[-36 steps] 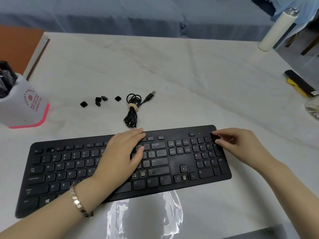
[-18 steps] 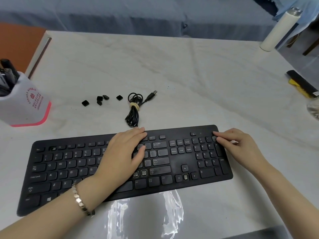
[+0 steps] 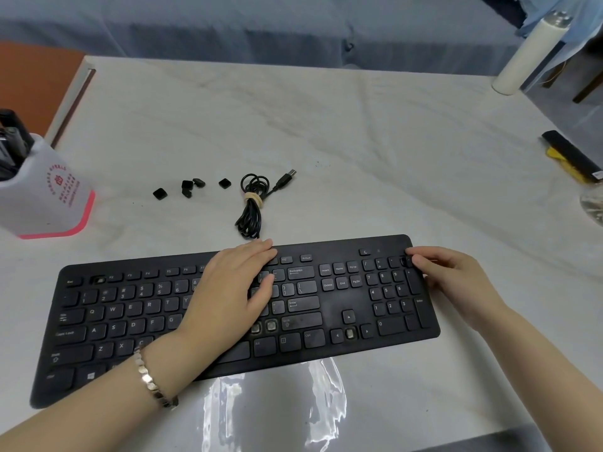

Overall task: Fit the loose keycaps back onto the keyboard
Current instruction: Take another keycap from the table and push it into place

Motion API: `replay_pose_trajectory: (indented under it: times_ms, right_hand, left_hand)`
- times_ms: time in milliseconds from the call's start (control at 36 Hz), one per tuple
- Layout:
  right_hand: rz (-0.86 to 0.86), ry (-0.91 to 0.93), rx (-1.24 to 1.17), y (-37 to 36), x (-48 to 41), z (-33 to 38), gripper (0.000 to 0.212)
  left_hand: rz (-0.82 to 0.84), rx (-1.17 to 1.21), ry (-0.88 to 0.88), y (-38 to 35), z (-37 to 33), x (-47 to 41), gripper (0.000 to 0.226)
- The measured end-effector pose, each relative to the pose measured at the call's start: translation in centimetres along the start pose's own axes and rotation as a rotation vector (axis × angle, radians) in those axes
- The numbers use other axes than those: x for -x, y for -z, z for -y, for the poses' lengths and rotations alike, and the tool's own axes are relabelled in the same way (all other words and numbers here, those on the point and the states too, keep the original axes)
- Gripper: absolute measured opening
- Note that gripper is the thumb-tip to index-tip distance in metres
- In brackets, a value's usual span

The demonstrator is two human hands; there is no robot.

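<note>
A black keyboard (image 3: 342, 308) lies across the near part of the white table. My left hand (image 3: 228, 298) rests flat on its middle keys, fingers straight. My right hand (image 3: 453, 275) is at the top right corner of the number pad, its fingertips pressing a keycap (image 3: 404, 261) there. Bare key sockets show below the Enter key (image 3: 263, 326), in the arrow cluster (image 3: 350, 333) and near the Esc key (image 3: 99, 279). Several loose black keycaps (image 3: 187, 184) lie on the table behind the keyboard, left of the coiled cable (image 3: 251, 207).
A white and pink pen holder (image 3: 49, 197) stands at the left. At the far right corner is a white bottle (image 3: 528, 53), and a black and yellow object (image 3: 571, 158) lies at the right edge. A clear plastic sheet (image 3: 277, 406) lies before the keyboard.
My right hand went from pinching a keycap over the number pad's top right corner to pressing on it with its fingertips. My left hand stayed in place.
</note>
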State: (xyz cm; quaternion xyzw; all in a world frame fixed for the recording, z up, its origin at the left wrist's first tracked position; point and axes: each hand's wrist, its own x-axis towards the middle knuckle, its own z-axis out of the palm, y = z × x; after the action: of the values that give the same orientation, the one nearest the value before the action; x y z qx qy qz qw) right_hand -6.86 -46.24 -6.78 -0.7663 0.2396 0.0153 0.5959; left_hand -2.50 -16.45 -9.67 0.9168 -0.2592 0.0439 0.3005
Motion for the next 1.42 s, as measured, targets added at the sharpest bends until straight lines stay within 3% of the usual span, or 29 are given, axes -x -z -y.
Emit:
replay_pose_trajectory:
  times_ms: [944, 1194, 1278, 1417]
  right_hand:
    - [-0.055, -0.028, 0.103, -0.5, -0.2, 1.5, 0.007]
    - [-0.111, -0.100, 0.127, -0.7, -1.0, 1.6, 0.017]
    - [-0.134, -0.076, 0.237, -0.8, -1.4, 1.7, 0.022]
    - [-0.187, 0.079, 0.657, -1.9, -0.5, 2.2, 0.016]
  left_hand:
    - [0.019, -0.010, 0.007, 0.3, -0.3, -0.1, 0.043]
    - [0.014, -0.006, 0.010, 0.3, -0.6, 0.1, 0.042]
    - [0.026, -0.001, 0.017, 0.4, -0.7, 0.1, 0.042]
    - [0.060, 0.049, 0.012, 0.9, -0.6, 0.0, 0.044]
